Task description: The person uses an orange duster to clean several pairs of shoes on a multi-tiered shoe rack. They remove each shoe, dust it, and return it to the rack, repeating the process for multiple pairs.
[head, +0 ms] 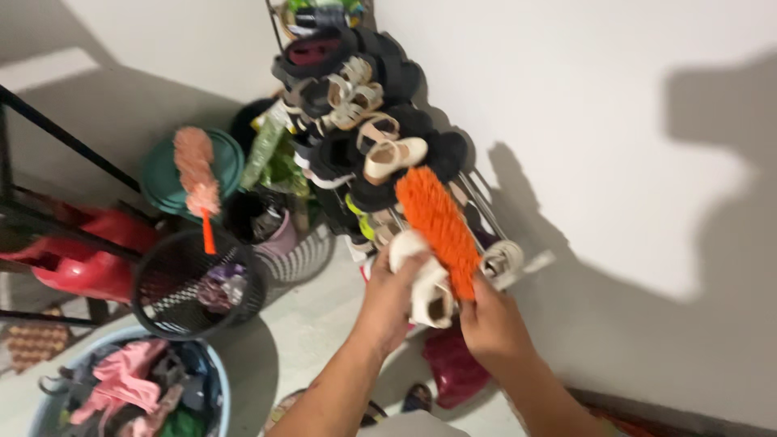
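Note:
My left hand [388, 295] grips a white shoe [425, 283], held up in front of a shoe rack [486, 202]. My right hand [490, 324] holds the handle end of an orange fluffy duster [437, 226], whose bristles lie along the shoe and point up toward the rack. The rack leans along the white wall and is packed with several dark and beige shoes and sandals [380, 154].
A black mesh basket [194, 283] holds a pink-and-orange duster [198, 174]. Behind it are a green lidded bin [174, 182] and a red plastic object [89, 255]. A blue tub of clothes [129, 388] sits lower left. A dark red bag [453, 368] lies below my hands.

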